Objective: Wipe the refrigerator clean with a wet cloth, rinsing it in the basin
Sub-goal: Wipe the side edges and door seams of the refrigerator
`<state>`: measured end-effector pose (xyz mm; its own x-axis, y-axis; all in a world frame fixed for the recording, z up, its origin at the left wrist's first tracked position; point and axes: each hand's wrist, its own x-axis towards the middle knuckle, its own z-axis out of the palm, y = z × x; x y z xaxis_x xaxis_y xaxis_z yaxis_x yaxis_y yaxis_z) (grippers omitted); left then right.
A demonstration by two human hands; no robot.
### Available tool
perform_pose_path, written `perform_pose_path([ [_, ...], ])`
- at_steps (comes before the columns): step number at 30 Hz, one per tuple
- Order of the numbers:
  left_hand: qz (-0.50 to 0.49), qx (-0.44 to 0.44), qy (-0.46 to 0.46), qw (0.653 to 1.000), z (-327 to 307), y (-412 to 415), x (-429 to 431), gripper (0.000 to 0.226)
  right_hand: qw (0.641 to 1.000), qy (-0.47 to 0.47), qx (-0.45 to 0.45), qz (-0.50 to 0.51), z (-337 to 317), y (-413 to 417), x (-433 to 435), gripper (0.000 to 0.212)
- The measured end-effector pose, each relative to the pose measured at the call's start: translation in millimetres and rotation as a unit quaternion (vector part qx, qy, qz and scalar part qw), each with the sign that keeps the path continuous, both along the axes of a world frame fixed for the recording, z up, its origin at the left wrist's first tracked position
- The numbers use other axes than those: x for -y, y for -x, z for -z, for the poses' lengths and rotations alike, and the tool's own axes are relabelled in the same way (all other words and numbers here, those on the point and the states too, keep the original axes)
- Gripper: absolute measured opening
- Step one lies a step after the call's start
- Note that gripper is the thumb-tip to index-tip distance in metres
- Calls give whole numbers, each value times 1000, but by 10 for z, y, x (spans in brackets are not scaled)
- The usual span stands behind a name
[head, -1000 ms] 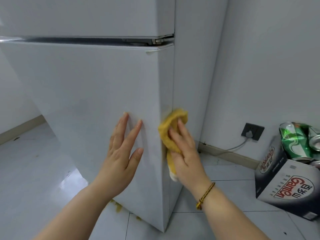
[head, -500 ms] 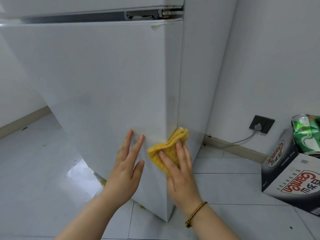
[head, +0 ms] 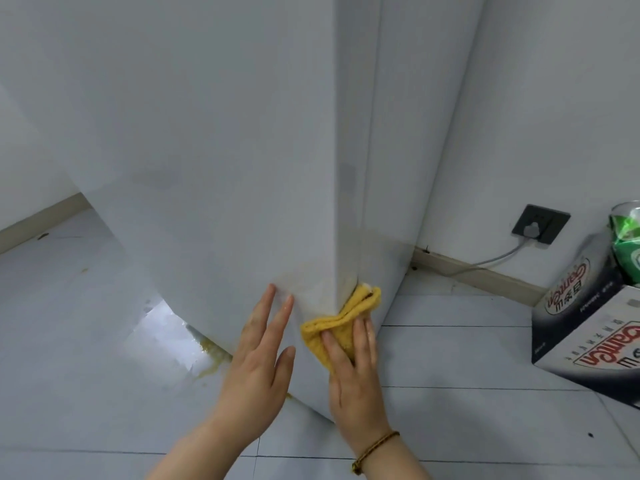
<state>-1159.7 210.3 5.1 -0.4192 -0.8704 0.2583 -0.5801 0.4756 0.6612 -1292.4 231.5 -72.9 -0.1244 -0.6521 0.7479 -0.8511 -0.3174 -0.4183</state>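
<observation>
The white refrigerator (head: 207, 150) fills the upper left of the view, its lower door corner pointing toward me. My left hand (head: 259, 358) lies flat with straight fingers against the door front near the bottom corner. My right hand (head: 353, 379) presses the yellow cloth (head: 343, 320) with straight fingers against the door's corner edge, the cloth folded round onto the side face. Faint yellowish smears show on the door just above the cloth. No basin is in view.
Yellow grime (head: 211, 355) lies on the tiled floor under the door's bottom edge. A dark cardboard box (head: 585, 327) with green cans (head: 627, 244) stands at the right. A wall socket (head: 540, 225) with a plugged cable sits above the skirting.
Both hands have slid down the refrigerator door toward its bottom corner, the cloth wiping down the corner edge. The view has tilted down, so the gap between the doors is out of frame.
</observation>
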Motion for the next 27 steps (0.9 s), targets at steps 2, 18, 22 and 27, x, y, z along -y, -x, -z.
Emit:
perform_pose_path([
  [2, -3, 0, -22, 1000, 105, 7, -12, 57, 999, 0, 39, -20, -80, -44, -3, 60],
  [18, -14, -9, -23, 1000, 837, 107, -63, 62, 846, -244, 474, 24, 1035, -399, -377, 55],
  [22, -10, -8, -75, 997, 1073, 77, -133, 64, 671, -251, 686, 124, 1292, -146, -280, 56],
  [27, -15, 2, -89, 996, 1119, 99, -124, 91, 602, -350, 716, 49, 1607, 188, -17, 47],
])
